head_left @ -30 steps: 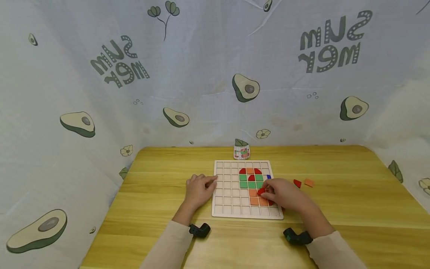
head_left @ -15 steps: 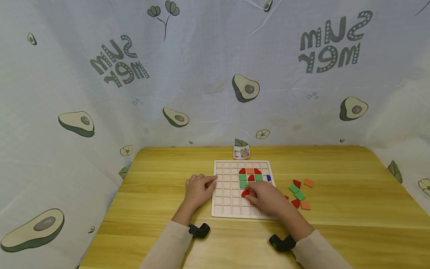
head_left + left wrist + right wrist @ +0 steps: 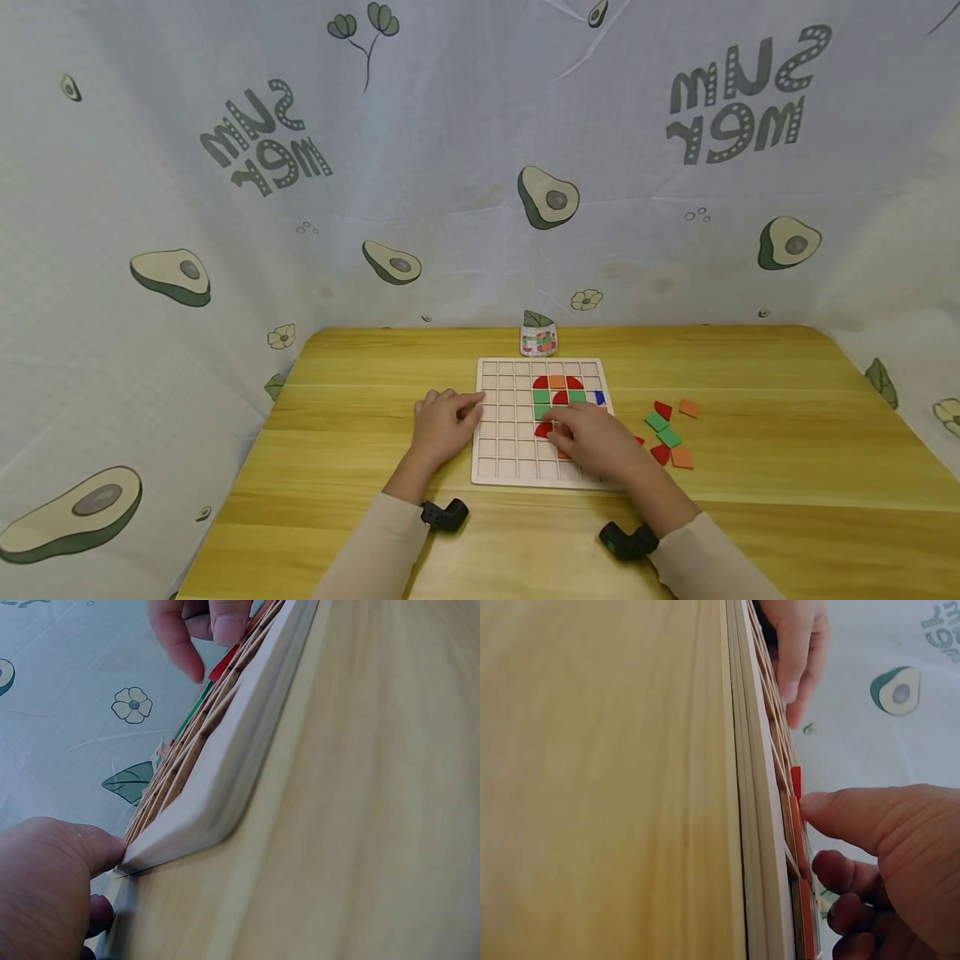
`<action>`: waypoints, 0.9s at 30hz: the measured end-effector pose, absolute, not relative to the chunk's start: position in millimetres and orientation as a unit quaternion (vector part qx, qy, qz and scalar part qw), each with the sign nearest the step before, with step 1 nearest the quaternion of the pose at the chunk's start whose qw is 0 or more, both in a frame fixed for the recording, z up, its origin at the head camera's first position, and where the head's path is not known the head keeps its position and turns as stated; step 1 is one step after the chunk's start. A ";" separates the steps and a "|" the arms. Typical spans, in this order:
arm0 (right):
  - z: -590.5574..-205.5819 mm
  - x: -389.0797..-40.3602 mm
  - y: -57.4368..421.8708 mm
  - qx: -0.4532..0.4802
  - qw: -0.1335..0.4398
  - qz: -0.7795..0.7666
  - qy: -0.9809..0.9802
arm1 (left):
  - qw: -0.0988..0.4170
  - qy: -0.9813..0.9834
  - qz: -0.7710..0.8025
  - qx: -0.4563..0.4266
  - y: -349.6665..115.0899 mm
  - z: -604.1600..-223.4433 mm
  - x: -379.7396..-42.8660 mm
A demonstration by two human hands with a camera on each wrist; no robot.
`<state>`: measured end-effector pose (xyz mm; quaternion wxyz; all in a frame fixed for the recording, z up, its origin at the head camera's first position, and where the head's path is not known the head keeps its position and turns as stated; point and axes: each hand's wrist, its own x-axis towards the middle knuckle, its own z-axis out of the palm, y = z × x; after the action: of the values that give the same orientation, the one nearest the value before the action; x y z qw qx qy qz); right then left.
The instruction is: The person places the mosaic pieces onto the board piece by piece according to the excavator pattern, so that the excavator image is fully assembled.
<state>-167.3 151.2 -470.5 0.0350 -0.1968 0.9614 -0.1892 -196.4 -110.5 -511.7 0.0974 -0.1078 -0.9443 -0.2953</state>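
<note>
Left hand [image 3: 446, 425] lay relaxed, gripping nothing, fingertip on the left edge of the board [image 3: 510, 454], probably against sliding. Right hand [image 3: 596, 437] pinched a red tile [image 3: 541, 431] at the grid, finger-thumb gap small, likely for control. Loose tiles [image 3: 668, 436] lay right, likely for easy reach.

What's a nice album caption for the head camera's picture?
Right hand at a red piece on the gridded board, left hand at its edge, loose tiles alongside.

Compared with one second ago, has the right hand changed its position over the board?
Yes: in the head view, the right hand has moved left across the board, which stayed in place.
</note>
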 end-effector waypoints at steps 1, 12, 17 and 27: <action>-470.9 -167.8 150.9 -0.201 0.039 -0.191 0.960 | 0.097 -0.945 -0.295 -0.107 -110.8 -511.9 -196.4; -473.4 -167.7 148.4 -0.214 0.044 -0.186 0.958 | 0.101 -0.944 -0.296 -0.107 -111.3 -510.4 -196.1; -471.1 -166.9 150.7 -0.216 0.042 -0.191 0.957 | 0.100 -0.943 -0.298 -0.109 -111.2 -509.4 -195.2; -455.3 -169.8 183.0 -0.205 0.059 -0.218 0.952 | 0.096 -0.943 -0.301 -0.106 -110.5 -510.6 -195.7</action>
<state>-169.8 183.0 -455.3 0.0593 -0.2055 0.9523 -0.2177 -195.7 -110.5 -510.6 0.0964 -0.1061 -0.9428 -0.3010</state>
